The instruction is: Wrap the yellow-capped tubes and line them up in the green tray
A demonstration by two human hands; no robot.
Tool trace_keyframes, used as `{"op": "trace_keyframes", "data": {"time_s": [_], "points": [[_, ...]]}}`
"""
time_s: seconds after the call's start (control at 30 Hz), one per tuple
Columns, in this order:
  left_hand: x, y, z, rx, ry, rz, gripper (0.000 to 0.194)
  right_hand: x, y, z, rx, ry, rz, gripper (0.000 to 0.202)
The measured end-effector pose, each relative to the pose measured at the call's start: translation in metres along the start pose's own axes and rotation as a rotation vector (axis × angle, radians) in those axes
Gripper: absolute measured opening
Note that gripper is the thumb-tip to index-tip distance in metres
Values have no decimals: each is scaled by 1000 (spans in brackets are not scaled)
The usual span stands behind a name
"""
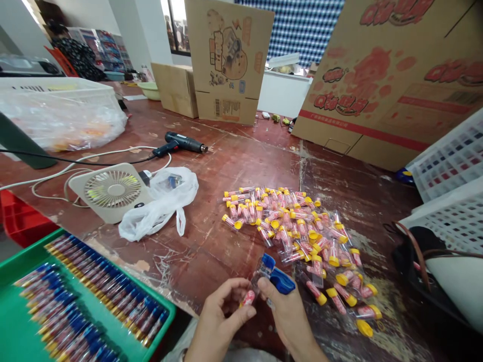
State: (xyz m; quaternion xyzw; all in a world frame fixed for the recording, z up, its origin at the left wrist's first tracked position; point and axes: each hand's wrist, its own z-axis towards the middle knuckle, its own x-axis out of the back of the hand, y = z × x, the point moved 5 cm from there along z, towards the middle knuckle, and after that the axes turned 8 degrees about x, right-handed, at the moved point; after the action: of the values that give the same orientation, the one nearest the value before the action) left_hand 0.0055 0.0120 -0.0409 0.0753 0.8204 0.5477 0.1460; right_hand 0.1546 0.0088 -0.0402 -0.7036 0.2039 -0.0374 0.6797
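Head view: both hands are at the near edge of the red-brown table [215, 201]. The left hand [219, 314] is partly closed, thumb and fingers bent around a pink-and-white piece [248, 298]; whether this piece sits inside clear plastic cannot be told. The right hand [289, 314] is closed, its thumb pressing a clear blue-capped tube [263, 270] that is tilted between the 2 hands. A 2nd blue cap [282, 281] shows just beside it, also at the right hand; what lies under the right palm is hidden.

Beyond and to the right of the hands, yellow-capped tubes [302, 229] with pink-and-white contents lie in a loose, overlapping heap on the table. At lower left, a green tray [9, 322] holds 2 rows of blue-capped tubes [109, 289] with yellow lower ends.

Behind the tray stands a cream fan [116, 188], a white plastic bag [151, 216] against its right side. A black heat gun [184, 143] lies farther back. Printed cardboard boxes [234, 65] stand at the rear; white plastic baskets [449, 156] are at right. A person [77, 55] in dark patterned clothing is at far left.
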Motion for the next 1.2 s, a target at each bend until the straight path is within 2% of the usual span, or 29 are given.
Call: {"op": "trace_keyframes", "data": {"time_s": [0.07,0.17,0.3,0.43,0.57,0.63,0.77,1.03,1.2], "points": [[1,4,0,1,1,-48,32,-2,2,-1,-2,-58,-36,22],[3,12,0,-18,-1,-98,30,-10,3,-3,-51,-140,-48,30],[7,17,1,-51,18,-172,31,-18,9,-7,-110,-220,-22,27],[8,19,1,-67,-42,-167,27,-11,13,-5,-111,-129,42,27],[7,21,-2,-11,-259,-246,50,-10,11,-3,-143,-48,121,26],[11,22,-3,1,-287,-265,51,-14,10,-4,-168,-38,168,24],[20,20,-2,-12,-145,-246,32,-25,11,-8,-173,-73,197,24],[28,7,2,-3,129,-315,17,-35,24,-12,-117,-125,76,27],[30,-2,3,15,199,-359,17,-36,29,-12,-115,-109,36,30]]}}
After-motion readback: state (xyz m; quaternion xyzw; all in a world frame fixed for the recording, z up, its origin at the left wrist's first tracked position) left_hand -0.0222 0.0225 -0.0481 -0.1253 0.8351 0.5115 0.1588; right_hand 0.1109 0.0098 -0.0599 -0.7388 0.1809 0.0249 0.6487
